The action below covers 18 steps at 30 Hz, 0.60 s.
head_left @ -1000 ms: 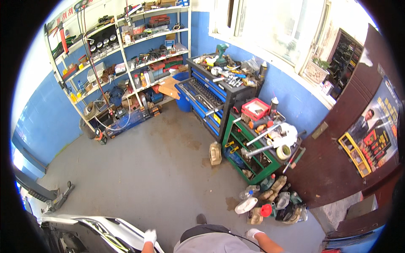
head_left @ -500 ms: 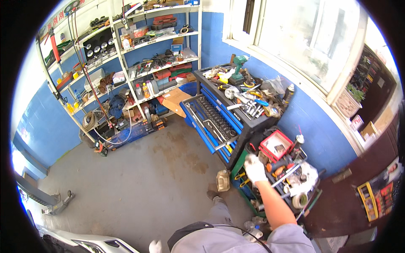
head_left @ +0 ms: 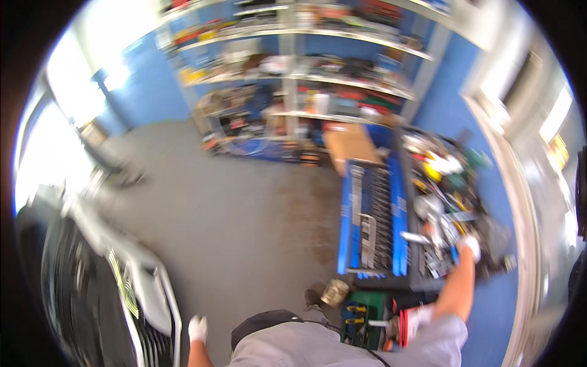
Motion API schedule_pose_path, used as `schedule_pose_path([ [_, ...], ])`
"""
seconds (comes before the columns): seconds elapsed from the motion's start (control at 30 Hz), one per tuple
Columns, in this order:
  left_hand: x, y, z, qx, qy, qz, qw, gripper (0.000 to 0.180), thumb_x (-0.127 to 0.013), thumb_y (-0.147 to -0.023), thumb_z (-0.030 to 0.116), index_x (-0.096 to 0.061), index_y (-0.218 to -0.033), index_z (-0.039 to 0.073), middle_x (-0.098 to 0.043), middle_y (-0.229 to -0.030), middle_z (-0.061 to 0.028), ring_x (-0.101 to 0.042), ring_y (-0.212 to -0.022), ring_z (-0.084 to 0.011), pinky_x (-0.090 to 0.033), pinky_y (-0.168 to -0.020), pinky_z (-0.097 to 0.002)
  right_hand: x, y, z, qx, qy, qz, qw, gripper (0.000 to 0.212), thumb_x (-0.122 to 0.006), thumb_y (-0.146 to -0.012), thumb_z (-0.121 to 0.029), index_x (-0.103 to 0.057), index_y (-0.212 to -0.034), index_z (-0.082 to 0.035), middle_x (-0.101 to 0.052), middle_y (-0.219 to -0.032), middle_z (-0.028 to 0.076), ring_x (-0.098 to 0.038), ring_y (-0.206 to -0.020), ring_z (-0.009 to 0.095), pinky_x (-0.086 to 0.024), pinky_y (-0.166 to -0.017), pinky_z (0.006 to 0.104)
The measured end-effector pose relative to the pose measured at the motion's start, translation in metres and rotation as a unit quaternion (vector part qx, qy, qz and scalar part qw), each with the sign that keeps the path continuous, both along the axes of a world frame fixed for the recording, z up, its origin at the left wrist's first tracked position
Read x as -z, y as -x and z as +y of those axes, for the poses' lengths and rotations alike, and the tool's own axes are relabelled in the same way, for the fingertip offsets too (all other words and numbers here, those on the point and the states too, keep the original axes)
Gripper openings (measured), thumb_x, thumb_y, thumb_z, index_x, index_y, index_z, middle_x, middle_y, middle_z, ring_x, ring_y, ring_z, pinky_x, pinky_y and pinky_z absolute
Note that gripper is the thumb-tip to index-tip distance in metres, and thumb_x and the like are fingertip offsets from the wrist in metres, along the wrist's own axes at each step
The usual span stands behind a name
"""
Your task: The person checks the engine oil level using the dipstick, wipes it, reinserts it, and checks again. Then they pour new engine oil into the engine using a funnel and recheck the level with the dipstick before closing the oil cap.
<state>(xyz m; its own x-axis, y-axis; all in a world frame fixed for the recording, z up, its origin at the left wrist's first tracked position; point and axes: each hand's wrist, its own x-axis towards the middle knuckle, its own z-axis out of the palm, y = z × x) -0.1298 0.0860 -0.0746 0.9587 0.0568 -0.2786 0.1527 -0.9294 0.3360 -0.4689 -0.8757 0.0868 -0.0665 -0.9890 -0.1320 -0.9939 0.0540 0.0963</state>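
so from where i'm standing, the right hand (head_left: 469,246) is the busy one. it's in a white glove at the end of a stretched-out bare forearm (head_left: 458,287), right over the hand tools (head_left: 435,260) heaped on the black top of the tool chest (head_left: 417,269). the glove is a blur, so i honestly can't tell whether the fingers are open or curled, or if they've got hold of anything. can't tell if it's touching the heap or just above it either. nearest to it is a bit of something blue (head_left: 454,254) just left of the glove, with silvery metal tools around that and a bright yellow item (head_left: 433,172) further back on the same top.

the left hand (head_left: 197,328), also white-gloved, is down low over the grey floor (head_left: 232,244), well apart from the chest and near the white car bumper (head_left: 160,287), with a gap between them. how far open that one is, i can't say, too small and smeary.

the chest has a blue-edged drawer (head_left: 345,244) pulled out, with a long silver wrench (head_left: 367,241) on its left side and a dark row of sockets (head_left: 381,214) beside it. below the chest, a green cart (head_left: 374,303) has yellow-handled tools (head_left: 354,309) in it, and a tan plastic jug (head_left: 335,293) is just beside the cart. cardboard (head_left: 350,144) leans behind the drawer, near the shelving (head_left: 354,32).
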Motion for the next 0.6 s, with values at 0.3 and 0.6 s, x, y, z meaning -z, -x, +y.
schedule_pose_path([
  [0.3,-0.034,0.032,-0.002,-0.105,0.033,0.056,0.992,0.051,-0.057,-0.097,0.043,-0.073,-0.120,0.001,-0.071,-0.124,-0.0253,-0.066,-0.119,-0.0425,-0.051,-0.106,-0.0483,-0.019,-0.097,0.080,-0.168,0.316,-0.167,0.919,0.035,-0.054,-0.104,-0.032,-0.077,-0.110,-0.007,-0.069,-0.104,0.010,-0.063,-0.093,0.024,-0.051,-0.077,0.0420],
  [0.6,0.005,0.138,0.152,-0.246,0.170,0.028,0.954,0.044,-0.058,-0.096,0.035,-0.074,-0.121,0.004,-0.072,-0.124,-0.0234,-0.066,-0.121,-0.0402,-0.051,-0.106,-0.0457,-0.048,-0.232,0.482,-0.261,0.147,-0.602,0.740,0.032,-0.058,-0.103,-0.029,-0.075,-0.118,-0.006,-0.070,-0.099,0.003,-0.048,-0.071,0.014,-0.039,-0.063,0.0312],
])
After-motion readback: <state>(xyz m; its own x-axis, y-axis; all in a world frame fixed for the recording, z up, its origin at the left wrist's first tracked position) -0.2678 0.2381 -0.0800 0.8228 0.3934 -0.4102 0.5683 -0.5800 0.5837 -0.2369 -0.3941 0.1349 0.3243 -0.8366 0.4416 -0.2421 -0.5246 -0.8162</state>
